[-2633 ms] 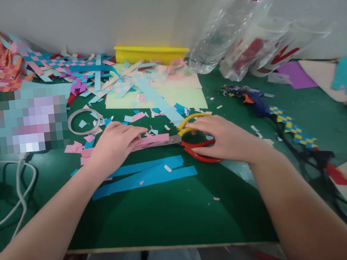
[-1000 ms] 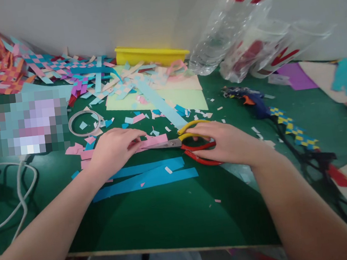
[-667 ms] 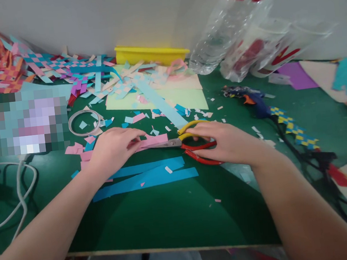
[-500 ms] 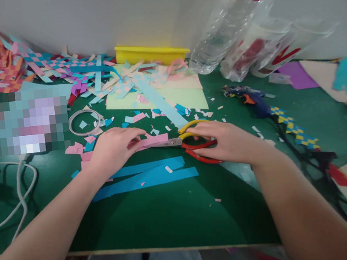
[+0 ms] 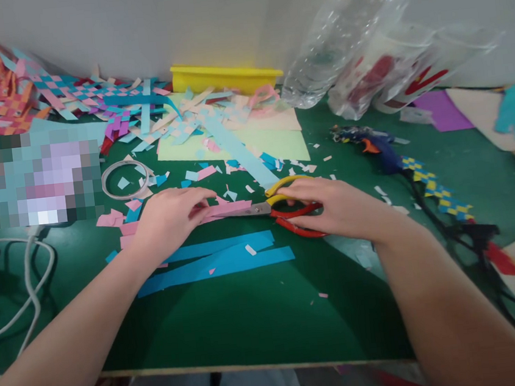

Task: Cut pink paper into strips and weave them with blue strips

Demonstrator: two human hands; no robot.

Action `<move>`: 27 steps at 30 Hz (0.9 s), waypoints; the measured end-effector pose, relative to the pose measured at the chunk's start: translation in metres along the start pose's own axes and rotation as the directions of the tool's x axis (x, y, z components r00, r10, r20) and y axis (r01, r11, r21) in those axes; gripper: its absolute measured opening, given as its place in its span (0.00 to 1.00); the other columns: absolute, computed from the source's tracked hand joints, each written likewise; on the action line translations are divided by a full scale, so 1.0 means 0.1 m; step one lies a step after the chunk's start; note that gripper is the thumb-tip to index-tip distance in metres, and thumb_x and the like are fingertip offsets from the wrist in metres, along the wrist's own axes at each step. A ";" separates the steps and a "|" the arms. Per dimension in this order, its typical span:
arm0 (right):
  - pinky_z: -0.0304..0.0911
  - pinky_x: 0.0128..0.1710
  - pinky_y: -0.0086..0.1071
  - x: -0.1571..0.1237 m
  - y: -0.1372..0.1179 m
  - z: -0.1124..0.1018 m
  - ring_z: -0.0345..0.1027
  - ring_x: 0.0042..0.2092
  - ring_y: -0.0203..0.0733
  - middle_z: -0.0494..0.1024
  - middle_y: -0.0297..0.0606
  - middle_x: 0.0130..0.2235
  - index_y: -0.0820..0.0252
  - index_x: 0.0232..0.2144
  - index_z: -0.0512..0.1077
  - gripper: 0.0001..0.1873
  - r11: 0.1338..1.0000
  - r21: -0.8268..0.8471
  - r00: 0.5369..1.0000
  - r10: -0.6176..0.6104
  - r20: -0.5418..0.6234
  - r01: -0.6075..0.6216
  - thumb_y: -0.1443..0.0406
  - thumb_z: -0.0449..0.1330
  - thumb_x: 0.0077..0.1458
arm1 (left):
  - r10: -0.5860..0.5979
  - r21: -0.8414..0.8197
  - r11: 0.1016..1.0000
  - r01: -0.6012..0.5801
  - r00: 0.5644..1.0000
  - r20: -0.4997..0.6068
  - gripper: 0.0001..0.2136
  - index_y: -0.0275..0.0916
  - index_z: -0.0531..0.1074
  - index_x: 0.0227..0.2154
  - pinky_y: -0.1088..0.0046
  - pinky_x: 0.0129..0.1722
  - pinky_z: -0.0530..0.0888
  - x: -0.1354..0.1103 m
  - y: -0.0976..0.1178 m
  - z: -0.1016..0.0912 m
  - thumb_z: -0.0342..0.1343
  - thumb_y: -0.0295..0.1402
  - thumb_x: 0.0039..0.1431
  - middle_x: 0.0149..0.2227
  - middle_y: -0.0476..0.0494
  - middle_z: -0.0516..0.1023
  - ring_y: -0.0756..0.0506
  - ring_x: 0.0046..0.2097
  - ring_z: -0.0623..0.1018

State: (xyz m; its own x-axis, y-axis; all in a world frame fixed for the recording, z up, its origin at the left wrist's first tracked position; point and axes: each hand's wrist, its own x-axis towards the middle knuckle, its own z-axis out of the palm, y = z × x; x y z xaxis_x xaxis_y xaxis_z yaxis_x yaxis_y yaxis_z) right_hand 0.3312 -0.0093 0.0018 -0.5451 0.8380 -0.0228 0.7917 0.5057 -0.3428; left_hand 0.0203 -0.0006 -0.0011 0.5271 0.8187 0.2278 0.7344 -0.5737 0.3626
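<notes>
My left hand (image 5: 175, 217) pinches a pink paper strip (image 5: 234, 208) that points to the right. In my right hand (image 5: 327, 201) is a pair of scissors (image 5: 261, 209) with yellow and red handles, the fingers closed through the loops. The scissor blades lie along the strip, pointing left toward my left hand, and their tips are hidden. Just below, blue paper strips (image 5: 228, 265) rest on the table, with a few small scraps on them. Pink paper pieces (image 5: 112, 219) lie to the left of my left hand.
A tape roll (image 5: 125, 179) sits behind my left hand. Cut scraps and woven paper strips (image 5: 72, 89) pile along the wall near a yellow tray (image 5: 227, 78). Plastic-wrapped cups (image 5: 401, 67) stand back right, a blue glue gun (image 5: 384, 152) nearer, and a white cable (image 5: 29, 278) left.
The scissors' handles have drawn slightly closer together, and the pink strip's free end has tipped a little. Both hands stay in nearly the same place.
</notes>
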 end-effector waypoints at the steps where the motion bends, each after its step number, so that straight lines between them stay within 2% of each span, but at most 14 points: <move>1: 0.69 0.48 0.45 0.00 0.00 0.00 0.72 0.52 0.51 0.76 0.45 0.54 0.54 0.49 0.74 0.20 1.000 0.004 1.000 -0.001 0.005 0.001 0.53 0.56 0.58 | 0.001 -0.001 1.000 -0.001 1.000 -0.002 0.12 0.42 0.77 0.46 0.72 0.33 0.72 0.00 0.00 0.00 0.54 0.30 0.62 0.38 0.47 0.84 0.44 0.40 0.81; 5: 0.67 0.50 0.49 -0.01 -0.05 -0.01 0.70 0.53 0.52 0.75 0.43 0.55 0.53 0.49 0.72 0.21 1.000 0.002 1.000 0.004 0.028 -0.004 0.51 0.56 0.58 | 0.008 -0.026 1.000 -0.009 1.000 -0.007 0.12 0.41 0.76 0.46 0.71 0.34 0.73 -0.01 0.00 0.01 0.53 0.31 0.62 0.37 0.46 0.83 0.44 0.39 0.80; 9: 0.65 0.51 0.52 0.00 -0.09 -0.01 0.70 0.53 0.55 0.75 0.44 0.56 0.52 0.50 0.71 0.22 0.999 -0.030 1.000 0.016 -0.002 -0.016 0.51 0.57 0.56 | 0.021 -0.050 0.998 -0.022 0.999 -0.030 0.10 0.41 0.77 0.44 0.70 0.35 0.73 0.01 0.01 0.01 0.54 0.33 0.63 0.36 0.45 0.83 0.45 0.37 0.80; 14: 0.64 0.52 0.51 0.02 -0.10 0.00 0.69 0.54 0.55 0.74 0.44 0.56 0.52 0.50 0.70 0.22 1.000 -0.024 1.000 0.018 0.018 -0.018 0.50 0.56 0.57 | 0.059 -0.042 0.997 -0.061 0.996 -0.060 0.09 0.40 0.77 0.44 0.64 0.42 0.73 0.02 0.03 0.04 0.57 0.30 0.62 0.33 0.46 0.82 0.44 0.38 0.78; 17: 0.63 0.54 0.52 0.03 -0.11 0.01 0.68 0.56 0.54 0.73 0.44 0.57 0.53 0.49 0.70 0.22 0.999 -0.031 0.999 0.030 0.030 -0.029 0.50 0.56 0.57 | 0.049 -0.067 0.996 -0.052 0.997 -0.052 0.08 0.41 0.77 0.43 0.63 0.44 0.73 0.02 0.03 0.04 0.57 0.30 0.62 0.34 0.47 0.82 0.44 0.39 0.79; 21: 0.63 0.53 0.50 0.02 -0.09 0.01 0.68 0.55 0.55 0.74 0.45 0.56 0.54 0.50 0.69 0.23 0.999 -0.042 0.999 0.028 0.017 -0.028 0.50 0.56 0.57 | -0.007 -0.153 0.988 0.002 0.999 -0.032 0.09 0.41 0.77 0.44 0.65 0.43 0.75 0.02 0.03 0.02 0.54 0.30 0.64 0.39 0.45 0.83 0.44 0.41 0.80; 27: 0.62 0.52 0.51 -0.01 -0.09 -0.01 0.71 0.53 0.56 0.76 0.42 0.54 0.50 0.49 0.70 0.22 0.998 -0.065 0.999 -0.007 -0.053 0.004 0.49 0.55 0.56 | -0.044 -0.208 0.978 0.036 0.999 -0.031 0.11 0.41 0.78 0.44 0.70 0.39 0.76 0.03 0.02 0.00 0.54 0.27 0.62 0.38 0.45 0.83 0.46 0.40 0.80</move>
State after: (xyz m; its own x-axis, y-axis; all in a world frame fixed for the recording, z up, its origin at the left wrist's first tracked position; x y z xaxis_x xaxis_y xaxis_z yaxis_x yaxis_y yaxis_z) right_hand 0.3245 -0.0143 0.0054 -0.5351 0.8442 0.0299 0.8060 0.5208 -0.2814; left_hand 0.0230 0.0010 0.0007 0.4809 0.8434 0.2397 0.6484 -0.5261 0.5503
